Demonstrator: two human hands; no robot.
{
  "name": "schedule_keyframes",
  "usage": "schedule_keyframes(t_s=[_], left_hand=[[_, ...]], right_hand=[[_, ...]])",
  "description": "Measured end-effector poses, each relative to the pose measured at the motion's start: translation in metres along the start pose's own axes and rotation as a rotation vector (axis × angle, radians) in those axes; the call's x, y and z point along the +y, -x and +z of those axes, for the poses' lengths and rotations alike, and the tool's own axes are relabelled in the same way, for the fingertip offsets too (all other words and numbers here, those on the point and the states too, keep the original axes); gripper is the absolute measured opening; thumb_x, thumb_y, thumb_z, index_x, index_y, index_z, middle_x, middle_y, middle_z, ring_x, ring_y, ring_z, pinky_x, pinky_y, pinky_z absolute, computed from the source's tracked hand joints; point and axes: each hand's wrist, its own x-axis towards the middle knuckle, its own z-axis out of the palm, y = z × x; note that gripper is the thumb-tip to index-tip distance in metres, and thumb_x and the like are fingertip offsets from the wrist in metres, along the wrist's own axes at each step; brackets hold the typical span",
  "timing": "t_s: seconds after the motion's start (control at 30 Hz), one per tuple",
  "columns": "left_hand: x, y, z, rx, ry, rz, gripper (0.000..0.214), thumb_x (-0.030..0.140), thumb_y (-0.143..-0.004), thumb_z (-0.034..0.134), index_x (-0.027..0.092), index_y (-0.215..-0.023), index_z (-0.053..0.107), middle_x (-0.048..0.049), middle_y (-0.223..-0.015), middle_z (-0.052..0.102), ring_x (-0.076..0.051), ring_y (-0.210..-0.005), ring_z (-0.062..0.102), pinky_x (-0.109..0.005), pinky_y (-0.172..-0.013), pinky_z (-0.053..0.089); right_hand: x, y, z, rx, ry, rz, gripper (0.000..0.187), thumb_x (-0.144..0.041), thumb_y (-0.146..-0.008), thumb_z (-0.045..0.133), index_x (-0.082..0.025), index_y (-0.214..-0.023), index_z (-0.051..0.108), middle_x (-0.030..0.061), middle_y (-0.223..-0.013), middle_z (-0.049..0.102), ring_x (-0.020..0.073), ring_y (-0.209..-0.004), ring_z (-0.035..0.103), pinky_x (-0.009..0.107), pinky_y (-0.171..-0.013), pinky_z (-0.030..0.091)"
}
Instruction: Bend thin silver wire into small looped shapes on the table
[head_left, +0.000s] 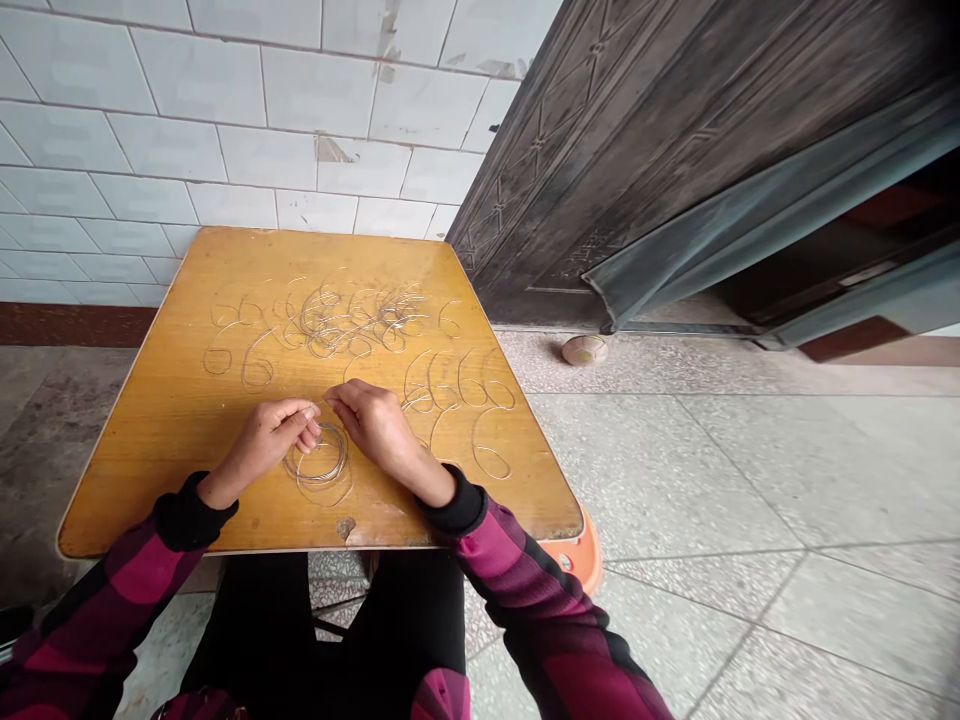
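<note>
A small wooden table (150,470) stands before me against a tiled wall. My left hand (266,440) and my right hand (375,420) rest close together near its front edge, fingers curled in a pinch. Between them lies a coil of thin wire rings (319,465), and both hands grip the wire at its top. A tangled pile of wire loops (345,320) lies at the table's far middle. More single loops (457,390) are spread to the right of my right hand, and a few loops (240,355) lie at the left.
A dark carved wooden door (675,130) leans open at the right. A small round object (585,350) lies on the tiled floor by its foot. An orange plastic rim (585,555) shows under the table's right corner. White wall tiles (187,110) rise behind the table.
</note>
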Motion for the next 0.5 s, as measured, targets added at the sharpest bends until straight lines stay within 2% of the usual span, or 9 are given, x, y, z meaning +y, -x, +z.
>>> schedule_keyframes(t_s=[0.5], left_hand=[[0.0055,0.0032,-0.0001,0.052,-0.035,-0.012,0.017,0.026,-0.081,0.052,0.015,-0.072,0.062,0.0005,-0.059,0.064,-0.01,-0.045,0.057,-0.021,-0.046,0.047]], right_hand=[[-0.004,0.0001,0.0041,0.024,-0.089,0.001,0.016,-0.015,-0.092,0.048,-0.015,-0.087,0.064,0.0045,-0.077,0.064,0.0128,-0.071,0.059,0.024,-0.068,0.044]])
